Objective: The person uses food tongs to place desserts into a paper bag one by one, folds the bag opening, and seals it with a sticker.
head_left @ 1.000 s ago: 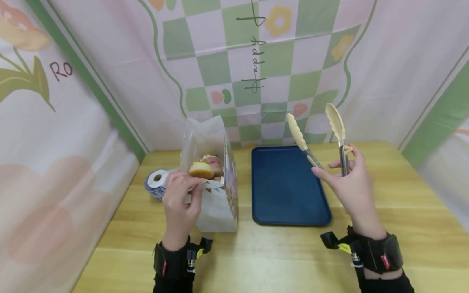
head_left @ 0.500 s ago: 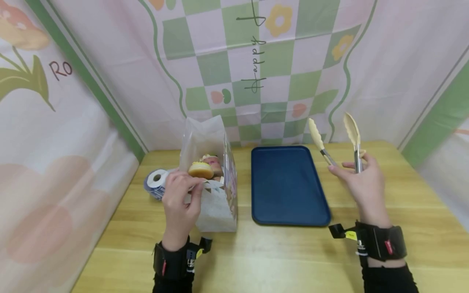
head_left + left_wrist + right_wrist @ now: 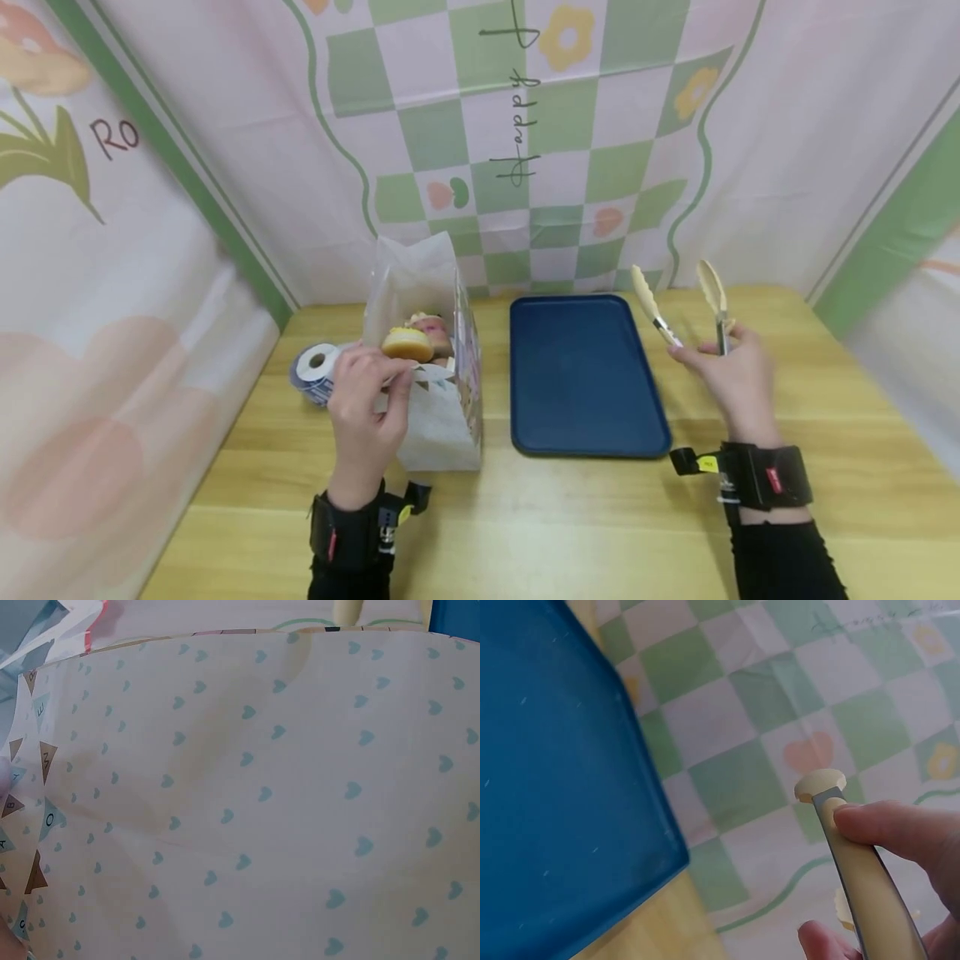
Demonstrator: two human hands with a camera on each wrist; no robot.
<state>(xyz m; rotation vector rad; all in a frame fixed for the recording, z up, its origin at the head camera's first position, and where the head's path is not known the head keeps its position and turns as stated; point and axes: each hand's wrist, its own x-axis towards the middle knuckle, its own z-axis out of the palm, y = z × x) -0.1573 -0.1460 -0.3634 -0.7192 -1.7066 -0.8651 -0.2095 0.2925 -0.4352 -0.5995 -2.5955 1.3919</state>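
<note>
My left hand (image 3: 369, 417) pinches the near rim of an upright paper bag (image 3: 442, 425) between thumb and fingers. Inside the bag, a round bun with a yellow top (image 3: 408, 343) lies in front of a pinkish pastry (image 3: 433, 327); anything deeper is hidden. The bag's heart-printed side (image 3: 247, 787) fills most of the left wrist view. My right hand (image 3: 731, 383) holds a pair of tongs (image 3: 722, 329), cream tips pointing up and spread apart with nothing between them. In the right wrist view, the thumb (image 3: 889, 825) lies along one cream-and-metal arm of the tongs.
A dark blue tray (image 3: 588, 383) lies on the wooden table (image 3: 570, 525) between the bag and my right hand. Left of the bag sits a white roll in a blue-patterned holder (image 3: 313, 367), partly behind my left hand. A printed curtain (image 3: 555, 125) hangs behind the table.
My right hand has moved right and lower with the tongs, from over the tray's right edge to beside it. The left hand keeps its hold on the bag's rim.
</note>
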